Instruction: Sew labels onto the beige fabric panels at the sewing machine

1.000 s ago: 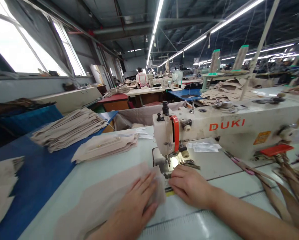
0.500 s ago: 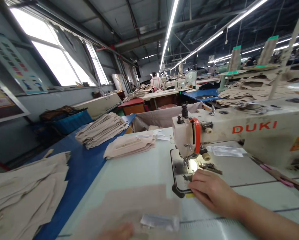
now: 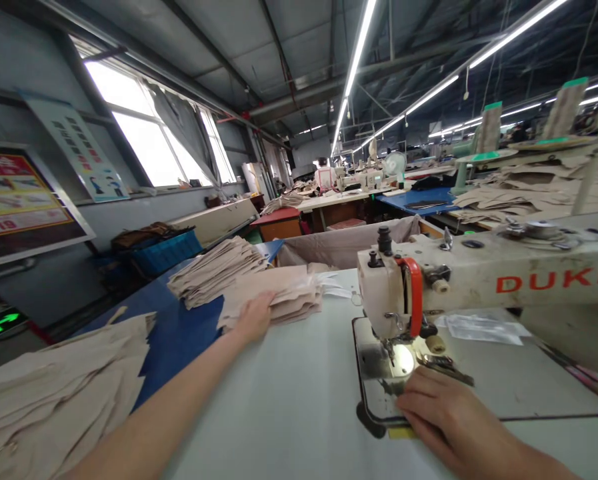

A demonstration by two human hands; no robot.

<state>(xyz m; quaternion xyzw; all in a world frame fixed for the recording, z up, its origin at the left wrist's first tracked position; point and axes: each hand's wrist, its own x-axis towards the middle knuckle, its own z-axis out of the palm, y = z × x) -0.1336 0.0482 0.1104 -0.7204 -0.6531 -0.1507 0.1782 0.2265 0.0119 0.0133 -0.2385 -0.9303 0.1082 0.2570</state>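
Observation:
My left hand (image 3: 255,315) reaches out to the left and lies with fingers flat on the near edge of a small stack of beige fabric pieces (image 3: 289,293) on the pale table (image 3: 299,393). My right hand (image 3: 446,417) rests palm down on the table, fingers stretched toward the needle plate (image 3: 376,373) of the white DUKI sewing machine (image 3: 499,280), and holds nothing that I can see. No fabric lies under the needle.
A taller pile of beige pieces (image 3: 216,270) sits on the blue surface (image 3: 179,333) behind the small stack. More beige pieces (image 3: 59,393) lie at the near left. A clear plastic bag (image 3: 483,328) lies behind the machine head. Other sewing stations stretch away at the back.
The beige piece that lay at the needle has been swept left off the table front. My left hand went with it to the small stack. My right hand stayed by the needle plate.

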